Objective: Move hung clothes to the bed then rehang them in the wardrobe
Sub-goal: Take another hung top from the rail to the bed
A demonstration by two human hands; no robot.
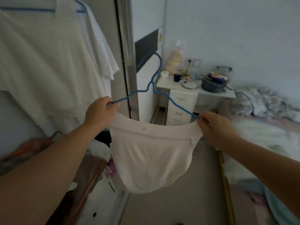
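Observation:
A blue wire hanger [155, 75] is held up in front of me with a pale pink-white garment [151, 156] draped below it. My left hand [100, 112] grips the hanger's left end together with the garment's edge. My right hand [215, 127] pinches the hanger's right end and the garment's other corner. The hanger's hook points up toward the wardrobe's door frame [128, 62]. White shirts [48, 54] hang on blue hangers inside the wardrobe at the left. The bed [267, 132] lies at the right, with a crumpled blanket [263, 103] on it.
A white bedside drawer unit [181, 101] stands ahead, cluttered with a dark mug [177, 77], a pot [214, 86] and small items. Folded clothes and bags [97, 168] pile low in the wardrobe at the left. Grey floor [186, 200] runs between wardrobe and bed.

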